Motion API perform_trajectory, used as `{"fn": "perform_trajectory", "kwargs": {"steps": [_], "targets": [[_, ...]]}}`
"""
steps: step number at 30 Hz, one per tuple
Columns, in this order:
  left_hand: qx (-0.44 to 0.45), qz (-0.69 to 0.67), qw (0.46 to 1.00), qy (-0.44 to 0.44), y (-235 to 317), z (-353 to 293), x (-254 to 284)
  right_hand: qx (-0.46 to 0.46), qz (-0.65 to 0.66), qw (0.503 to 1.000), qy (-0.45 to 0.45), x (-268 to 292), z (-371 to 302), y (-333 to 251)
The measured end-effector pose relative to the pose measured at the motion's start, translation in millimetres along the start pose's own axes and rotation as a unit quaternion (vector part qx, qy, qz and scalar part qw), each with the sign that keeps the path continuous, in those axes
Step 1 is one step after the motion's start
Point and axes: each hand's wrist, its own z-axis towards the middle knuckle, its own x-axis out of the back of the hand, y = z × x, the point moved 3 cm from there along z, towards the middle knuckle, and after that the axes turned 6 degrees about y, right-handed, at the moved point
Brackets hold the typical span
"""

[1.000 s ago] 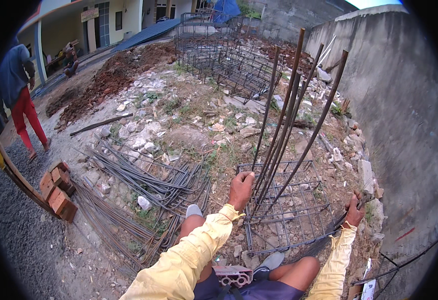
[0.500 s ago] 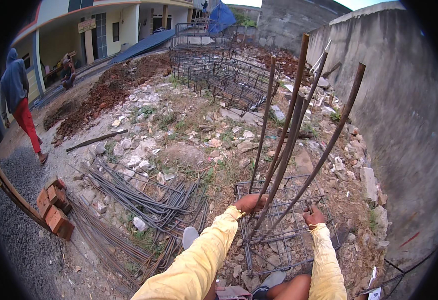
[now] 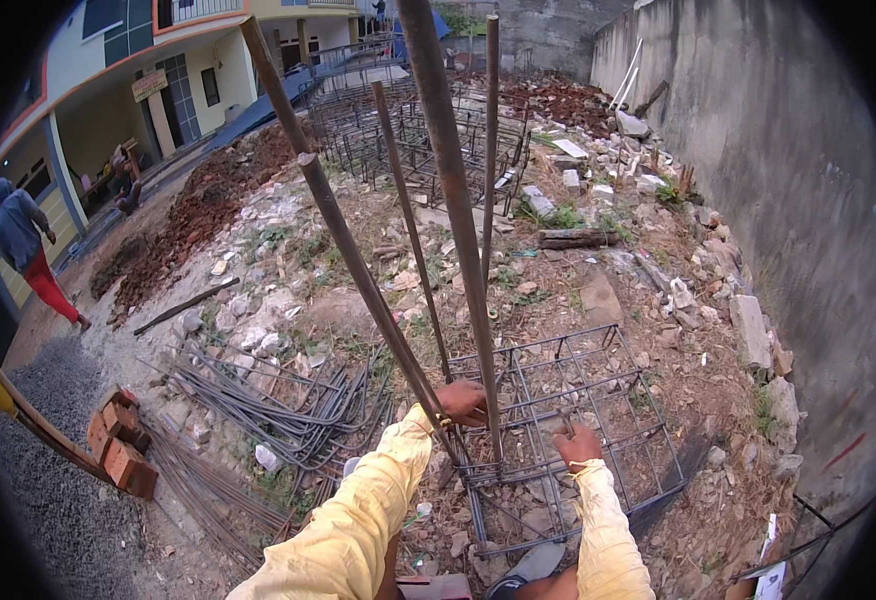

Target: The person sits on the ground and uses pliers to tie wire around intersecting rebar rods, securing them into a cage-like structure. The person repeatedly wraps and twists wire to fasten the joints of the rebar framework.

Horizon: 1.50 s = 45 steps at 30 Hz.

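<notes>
Several rusty upright steel bars [image 3: 453,180] rise from the near left part of a rebar cage [image 3: 613,450] lying on rubble. Among their lower ends is my left hand [image 3: 463,402], its fingers curled in beside a thick bar; another bar crosses in front of my wrist. What those fingers grip is partly hidden. My right hand [image 3: 580,447] is a fist above the middle of the cage, closed on a small dark metal tool [image 3: 564,427] whose tip pokes out. Yellow sleeves cover both of my forearms.
Bent rebar pieces [image 3: 268,405] lie to the left, near stacked red bricks [image 3: 123,445] and grey gravel [image 3: 48,500]. Further rebar cages [image 3: 358,130] stand at the back. A concrete wall [image 3: 778,200] runs along the right. A person in red trousers [image 3: 43,275] is at far left.
The upright bars now lean further left and spread apart. Both my hands have shifted left in view, the left slightly up and the right slightly down. The person at left has moved.
</notes>
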Motion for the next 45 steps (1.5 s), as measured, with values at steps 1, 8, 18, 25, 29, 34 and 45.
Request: {"fn": "perform_trajectory", "kwargs": {"steps": [1,8,18,25,29,34,45], "targets": [[0.036,-0.056,0.998,-0.003,-2.1,3.2,0.9,0.001,0.003,1.0,-0.004,0.0,4.4,-3.7],[0.365,-0.347,0.864,0.011,-2.2,13.9,-7.3,0.006,0.056,0.998,0.015,1.2,19.4,-28.5],[0.285,-0.359,0.888,0.022,-4.1,12.9,-9.8,-0.002,0.079,0.997,-0.026,-7.8,29.3,-41.7],[0.412,-0.433,0.801,0.03,14.4,16.4,-0.2,-0.006,0.06,0.998,-0.03,7.8,40.6,-18.5],[0.45,-0.434,0.777,0.071,7.3,11.3,1.0,0.031,0.021,0.998,-0.047,2.4,48.0,-20.4],[0.457,-0.437,0.77,0.085,20.5,3.1,17.6,0.073,-0.01,0.994,-0.077,-7.2,46.7,-31.8],[0.454,-0.379,0.805,-0.043,18.5,12.8,12.3,0.111,0.005,0.986,-0.121,-17.5,49.5,-45.1]]}}
